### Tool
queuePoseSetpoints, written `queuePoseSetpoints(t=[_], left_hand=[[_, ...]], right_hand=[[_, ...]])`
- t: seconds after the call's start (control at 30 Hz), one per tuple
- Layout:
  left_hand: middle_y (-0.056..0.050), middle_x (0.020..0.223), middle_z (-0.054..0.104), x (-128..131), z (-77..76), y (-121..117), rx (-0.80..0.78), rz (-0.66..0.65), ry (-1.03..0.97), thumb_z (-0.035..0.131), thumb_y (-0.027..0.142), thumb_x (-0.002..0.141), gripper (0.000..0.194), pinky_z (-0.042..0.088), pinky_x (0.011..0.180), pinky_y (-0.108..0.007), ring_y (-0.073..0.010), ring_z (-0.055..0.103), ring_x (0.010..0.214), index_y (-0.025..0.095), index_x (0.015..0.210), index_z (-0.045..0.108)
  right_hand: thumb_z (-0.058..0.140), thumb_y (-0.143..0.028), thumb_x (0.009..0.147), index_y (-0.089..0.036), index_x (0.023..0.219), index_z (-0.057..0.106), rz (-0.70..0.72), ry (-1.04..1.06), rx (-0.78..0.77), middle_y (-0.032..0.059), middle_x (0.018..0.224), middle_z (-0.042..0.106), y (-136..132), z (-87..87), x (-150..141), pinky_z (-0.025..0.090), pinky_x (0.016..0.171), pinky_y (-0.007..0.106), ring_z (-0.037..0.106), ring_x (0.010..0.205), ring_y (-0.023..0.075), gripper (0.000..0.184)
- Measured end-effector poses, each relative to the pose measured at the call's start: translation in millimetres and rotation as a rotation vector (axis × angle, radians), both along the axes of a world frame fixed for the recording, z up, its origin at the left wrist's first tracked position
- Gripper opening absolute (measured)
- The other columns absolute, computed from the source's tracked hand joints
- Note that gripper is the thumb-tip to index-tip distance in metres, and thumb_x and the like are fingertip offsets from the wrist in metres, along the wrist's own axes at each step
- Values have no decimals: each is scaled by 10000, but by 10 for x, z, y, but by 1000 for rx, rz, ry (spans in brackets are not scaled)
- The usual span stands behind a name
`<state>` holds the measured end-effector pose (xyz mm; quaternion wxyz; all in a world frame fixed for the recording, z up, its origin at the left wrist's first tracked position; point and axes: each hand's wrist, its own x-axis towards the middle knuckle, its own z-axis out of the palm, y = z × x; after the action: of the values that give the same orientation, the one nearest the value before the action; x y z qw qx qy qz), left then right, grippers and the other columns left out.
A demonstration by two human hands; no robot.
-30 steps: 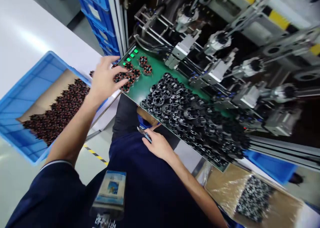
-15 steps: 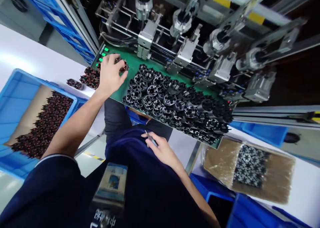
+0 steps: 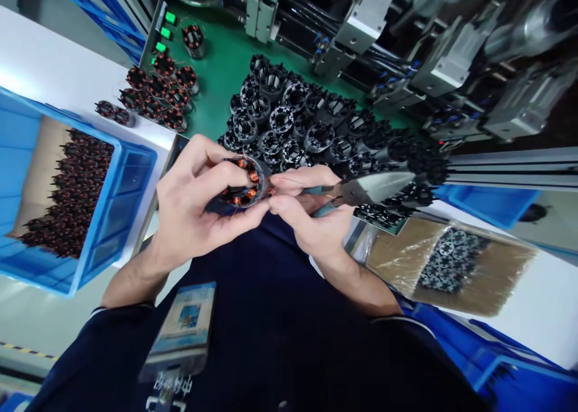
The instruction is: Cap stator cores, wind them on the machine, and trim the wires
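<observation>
A motor stator wound with copper wire is gripped by my left hand, its open end tilted toward me. My right hand is closed around a pair of wire cutters, whose blades point away to the right. The thumb and forefinger of that hand pinch fine copper wire at the stator's right side. Just beyond my hands stands a pile of unwound black stator cores. Several wound stators stand at the table's left end, and a single wound stator is set apart behind them.
Along the back runs a winding machine with metal clamps above the green table top. A blue bin full of wound stators is at left. To the right lies a cardboard box holding bare cores.
My left hand has brought a wound stator from the table's left end to in front of my chest. My right hand has risen to meet it, the cutters now turned rightward.
</observation>
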<state>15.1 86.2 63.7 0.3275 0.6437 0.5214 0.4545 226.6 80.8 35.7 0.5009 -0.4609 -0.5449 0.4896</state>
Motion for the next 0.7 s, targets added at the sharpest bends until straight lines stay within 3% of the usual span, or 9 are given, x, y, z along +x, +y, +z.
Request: queuePoseSetpoints(t=[0.1,0.23,0.37,0.5,0.6,0.7], left_hand=[[-61,1052,759,25,-46,-22,109,-46,80,1090,494,902,260,729,738,-479,-259,744,869,354,1002,894],[-73,1085,778,32,-84,-42,51,-69,86,1121,527,863,307,753,791,-476,-273,760,906,357,1022,919],[-83,1186,813,7,-136,-67,-23,-90,110,1112,551,874,329,753,843,-452,-285,802,976,338,1031,916],[-80,1256,812,-38,-210,-100,-45,-82,180,1114,531,873,350,748,926,-451,-296,818,1039,335,1068,899],[-83,1261,796,-58,-237,-122,-72,-45,175,1132,532,846,391,742,952,-471,-320,813,1086,335,1083,891],[-86,1263,778,-41,-235,-146,-24,-74,219,1080,529,923,342,712,868,-439,-303,798,1060,339,1127,881]], right_hand=[[883,-734,1064,-309,1041,894,-48,-37,43,38,924,820,-37,-32,-47,753,752,406,780,774,212,426],[852,-734,1086,-298,1010,843,-67,-60,26,29,900,761,-53,-69,-53,740,781,396,755,809,209,442],[794,-749,1122,-277,1042,803,29,-64,-23,15,914,734,-7,-9,50,683,702,339,687,748,172,478],[746,-609,1193,-273,1055,770,165,-120,0,-3,937,712,10,24,145,640,694,303,639,735,143,364],[799,-646,1154,-284,1124,808,89,-121,-12,-15,884,681,-31,-54,103,625,678,315,597,692,146,364],[878,-657,1100,-300,1170,852,0,-50,-4,-18,876,694,-83,-158,14,608,649,330,571,656,149,364]])
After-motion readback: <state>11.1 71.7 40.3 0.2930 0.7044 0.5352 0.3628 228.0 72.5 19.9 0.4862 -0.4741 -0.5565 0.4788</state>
